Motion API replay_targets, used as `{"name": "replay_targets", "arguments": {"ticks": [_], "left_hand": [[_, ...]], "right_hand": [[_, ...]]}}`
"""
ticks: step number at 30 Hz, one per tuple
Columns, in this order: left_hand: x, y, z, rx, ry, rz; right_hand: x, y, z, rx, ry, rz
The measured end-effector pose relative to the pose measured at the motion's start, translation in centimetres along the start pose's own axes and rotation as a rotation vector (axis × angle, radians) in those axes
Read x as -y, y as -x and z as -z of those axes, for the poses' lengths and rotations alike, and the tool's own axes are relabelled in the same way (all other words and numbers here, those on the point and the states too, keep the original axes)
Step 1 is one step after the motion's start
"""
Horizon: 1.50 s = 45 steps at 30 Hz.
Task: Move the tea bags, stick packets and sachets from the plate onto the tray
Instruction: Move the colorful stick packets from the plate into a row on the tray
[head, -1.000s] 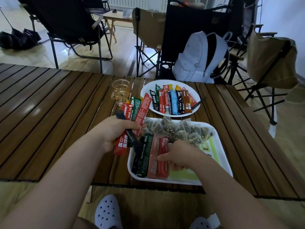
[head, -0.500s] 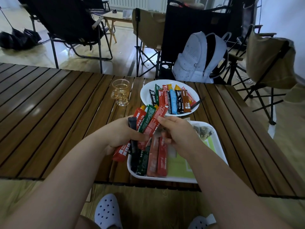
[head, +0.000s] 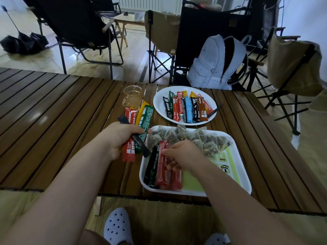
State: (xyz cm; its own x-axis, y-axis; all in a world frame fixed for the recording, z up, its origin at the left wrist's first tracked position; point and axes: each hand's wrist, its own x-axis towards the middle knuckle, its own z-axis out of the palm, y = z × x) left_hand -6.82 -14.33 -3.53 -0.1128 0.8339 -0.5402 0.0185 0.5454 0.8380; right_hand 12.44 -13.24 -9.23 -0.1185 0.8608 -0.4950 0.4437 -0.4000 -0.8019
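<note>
My left hand point(head: 120, 138) grips a fan of stick packets point(head: 141, 121), red, green, yellow and black, just left of the white tray point(head: 235, 174). My right hand point(head: 182, 154) rests over the tray's left part, fingers pinching a red stick packet point(head: 161, 167) that lies among other red and dark sticks. Several pyramid tea bags point(head: 194, 137) fill the tray's far side. Behind the tray, the white plate point(head: 159, 105) holds several colourful stick packets point(head: 187, 108).
A glass mug point(head: 131, 97) stands left of the plate on the slatted wooden table point(head: 53, 112). A white backpack point(head: 215, 62) and folding chairs point(head: 292, 64) are behind the table. My white clogs point(head: 117, 227) show below the near edge.
My right hand took a red stick from the bundle in my left hand and lowered it onto the tray's left side. The left hand's bundle shifted slightly left.
</note>
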Motion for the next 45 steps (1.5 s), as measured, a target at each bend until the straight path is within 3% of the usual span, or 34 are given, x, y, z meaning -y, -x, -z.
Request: {"name": "replay_targets", "arguments": {"ticks": [6, 8, 14, 18, 22, 25, 30, 34, 39, 45], "left_hand": [[0.0, 0.0, 0.0, 0.036, -0.083, -0.027], [0.1, -0.2, 0.1, 0.063, -0.120, -0.033], [0.2, 0.2, -0.7, 0.166, -0.243, -0.067], [0.2, 0.9, -1.8, 0.223, -0.266, -0.060], [0.1, 1.6, -1.8, 0.156, -0.130, -0.059], [0.1, 1.8, -1.4, 0.108, -0.039, -0.042], [0.2, 1.1, -0.8, 0.075, -0.008, -0.019], [0.4, 0.8, -1.1, 0.094, 0.013, -0.018], [0.4, 0.3, -1.0, 0.111, -0.042, -0.005], [0.5, 0.3, -1.2, 0.138, -0.146, -0.064]], "right_hand": [[-0.2, -0.9, -0.7, -0.167, 0.361, 0.058], [0.0, -0.7, -0.3, -0.172, 0.368, 0.086], [1.1, 0.0, 0.7, -0.138, -0.253, 0.236], [1.0, 0.4, 0.9, -0.129, -0.299, 0.269], [1.6, 0.6, 2.7, -0.211, -0.491, 0.247], [1.1, 0.9, 4.8, -0.232, -0.186, 0.152], [-1.4, 0.6, 5.6, 0.006, 0.316, -0.187], [-2.6, -1.2, 5.0, -0.022, 0.357, -0.185], [-2.4, -1.9, 4.3, -0.065, 0.230, -0.105], [-2.4, -2.1, 4.5, -0.107, 0.363, -0.089]]}}
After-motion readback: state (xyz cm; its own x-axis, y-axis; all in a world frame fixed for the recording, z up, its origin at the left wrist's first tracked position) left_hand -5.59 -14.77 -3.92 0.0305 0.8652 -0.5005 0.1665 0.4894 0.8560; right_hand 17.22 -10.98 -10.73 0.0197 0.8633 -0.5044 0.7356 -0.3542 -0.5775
